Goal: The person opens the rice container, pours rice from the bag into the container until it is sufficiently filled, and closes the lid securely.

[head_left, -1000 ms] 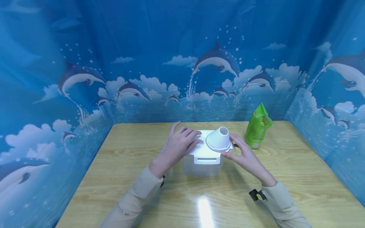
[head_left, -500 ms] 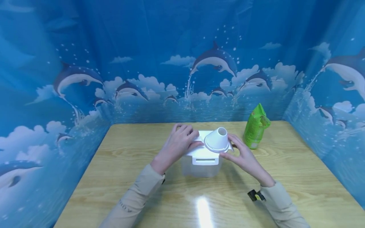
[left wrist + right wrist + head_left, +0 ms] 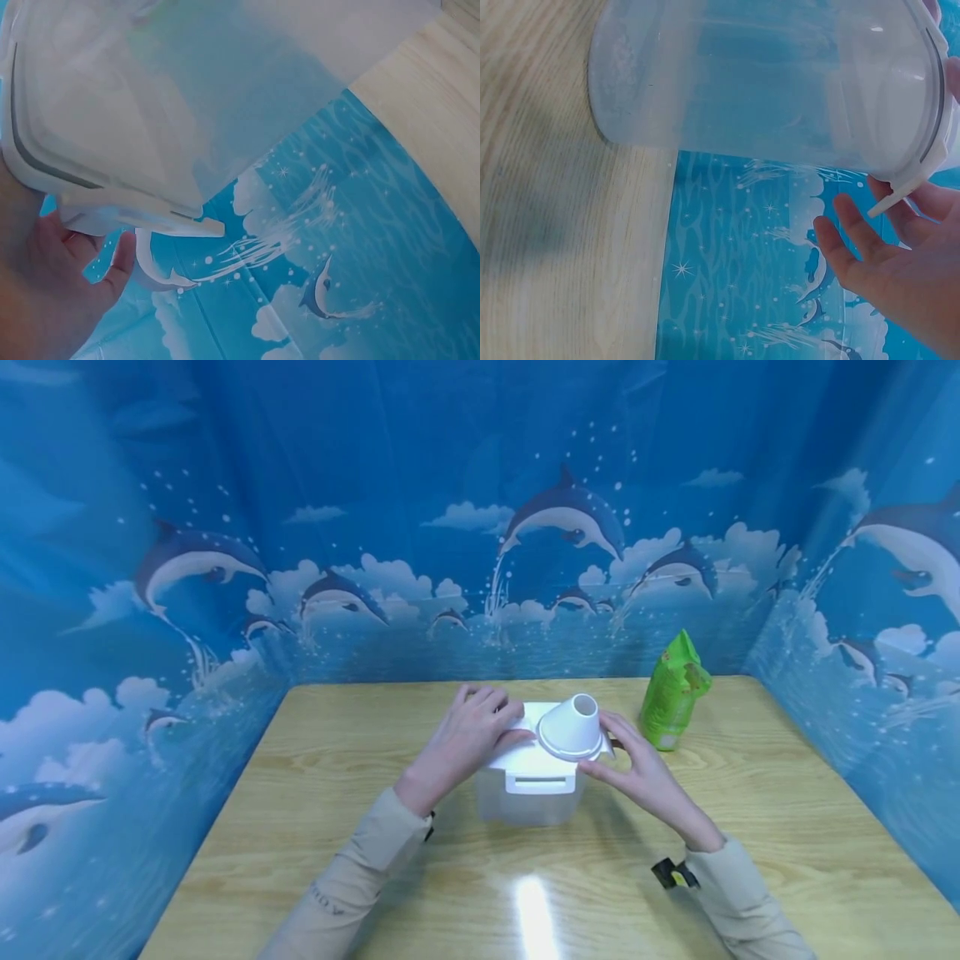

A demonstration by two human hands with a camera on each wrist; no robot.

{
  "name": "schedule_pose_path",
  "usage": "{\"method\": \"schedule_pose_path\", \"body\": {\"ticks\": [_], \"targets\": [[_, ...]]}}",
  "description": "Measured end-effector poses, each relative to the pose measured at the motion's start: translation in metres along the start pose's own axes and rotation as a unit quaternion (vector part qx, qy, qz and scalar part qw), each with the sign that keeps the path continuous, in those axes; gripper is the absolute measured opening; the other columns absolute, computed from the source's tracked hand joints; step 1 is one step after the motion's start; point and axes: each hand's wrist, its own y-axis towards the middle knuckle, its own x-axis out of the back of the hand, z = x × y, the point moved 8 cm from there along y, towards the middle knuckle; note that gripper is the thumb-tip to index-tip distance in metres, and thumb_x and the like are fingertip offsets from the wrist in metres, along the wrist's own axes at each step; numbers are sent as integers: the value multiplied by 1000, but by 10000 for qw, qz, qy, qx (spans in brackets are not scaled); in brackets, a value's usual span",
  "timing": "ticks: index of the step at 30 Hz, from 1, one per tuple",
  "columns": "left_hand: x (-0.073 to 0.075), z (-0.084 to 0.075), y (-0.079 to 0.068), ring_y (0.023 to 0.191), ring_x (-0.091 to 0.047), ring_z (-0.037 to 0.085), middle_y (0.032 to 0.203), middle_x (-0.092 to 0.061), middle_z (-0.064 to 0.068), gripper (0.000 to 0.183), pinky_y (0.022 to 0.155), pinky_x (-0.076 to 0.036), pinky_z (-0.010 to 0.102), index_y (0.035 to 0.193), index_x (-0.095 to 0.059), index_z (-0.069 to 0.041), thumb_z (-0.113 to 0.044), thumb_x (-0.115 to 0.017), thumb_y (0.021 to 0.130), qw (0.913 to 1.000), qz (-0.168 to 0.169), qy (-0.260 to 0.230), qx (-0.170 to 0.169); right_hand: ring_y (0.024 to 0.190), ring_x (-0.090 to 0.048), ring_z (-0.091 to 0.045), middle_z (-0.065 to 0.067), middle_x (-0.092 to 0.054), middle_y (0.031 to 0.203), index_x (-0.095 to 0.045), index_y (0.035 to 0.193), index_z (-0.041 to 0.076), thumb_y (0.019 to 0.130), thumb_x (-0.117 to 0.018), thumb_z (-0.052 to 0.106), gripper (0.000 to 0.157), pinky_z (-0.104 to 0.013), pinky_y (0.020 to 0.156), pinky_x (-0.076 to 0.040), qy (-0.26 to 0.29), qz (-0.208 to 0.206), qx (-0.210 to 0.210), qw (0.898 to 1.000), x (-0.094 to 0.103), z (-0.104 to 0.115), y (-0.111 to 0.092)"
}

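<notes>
A translucent plastic storage box (image 3: 528, 808) stands upright on the table, capped by a white lid (image 3: 517, 760). On the lid's right half sits a white hollow cone (image 3: 566, 731), wide end down. The lid's front latch (image 3: 540, 783) hangs over the near wall. At the left edge, my left hand (image 3: 472, 735) grips the lid with its thumb on top and fingers curled by the side latch (image 3: 180, 221). My right hand (image 3: 637, 764) holds the right edge between thumb and fingers, with fingers at the tilted-out right latch (image 3: 900, 195). The box's far side is hidden.
A green bag (image 3: 671, 702) with a folded top stands behind and right of the box. The wooden table (image 3: 300, 810) meets a blue dolphin-print curtain (image 3: 375, 527) at the back and both sides.
The left hand's raised fingers have curled down at the lid's left edge. My right hand stays at the right edge. Box, cone and green bag keep their places; the view shifts slightly.
</notes>
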Motion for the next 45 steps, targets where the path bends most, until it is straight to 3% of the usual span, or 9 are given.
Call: {"method": "schedule_pose_path", "body": {"ticks": [9, 23, 32, 39, 45], "targets": [[-2, 3, 3, 86, -57, 12, 92, -63, -3, 28, 87, -48, 34, 101, -71, -17, -44, -65, 97, 9994, 243, -232, -46, 135, -45, -38, -18, -45, 152, -41, 154, 5, 92, -75, 19, 71, -60, 107, -43, 13, 30, 29, 10000, 1, 2, -1], [3, 2, 3, 89, -58, 13, 93, -62, -3, 25, 81, -45, 31, 95, -67, -16, -41, -65, 98, 9993, -101, -288, -203, 136, -43, -45, -24, -41, 154, -35, 156, 2, 92, -75, 17, 77, -64, 107, -41, -54, -176, 96, 9998, 4, 3, -2], [15, 11, -1, 92, -59, 14, 100, -66, -3, 26, 84, -47, 33, 101, -71, -17, -43, -65, 98, 9994, -238, -167, 195, 139, -41, -36, -16, -37, 160, -27, 161, 13, 92, -74, 10, 83, -55, 106, -43, 89, -340, 366, 9987, 9, 3, -1], [25, 20, -9, 94, -60, 17, 99, -66, -1, 28, 82, -47, 35, 102, -72, -16, -43, -66, 97, 9979, -401, -181, 486, 137, -43, -38, -19, -43, 154, -33, 157, 5, 94, -71, 11, 74, -60, 105, -43, 167, -62, 314, 9993, 2, -1, 1], [33, 26, -15, 89, -58, 17, 96, -64, 0, 28, 77, -45, 34, 101, -71, -15, -42, -66, 97, 9962, -534, -229, 643, 137, -45, -40, -20, -48, 149, -42, 151, 3, 96, -71, 18, 65, -62, 105, -43, -243, 187, 411, 9987, -3, 0, 0]]}}
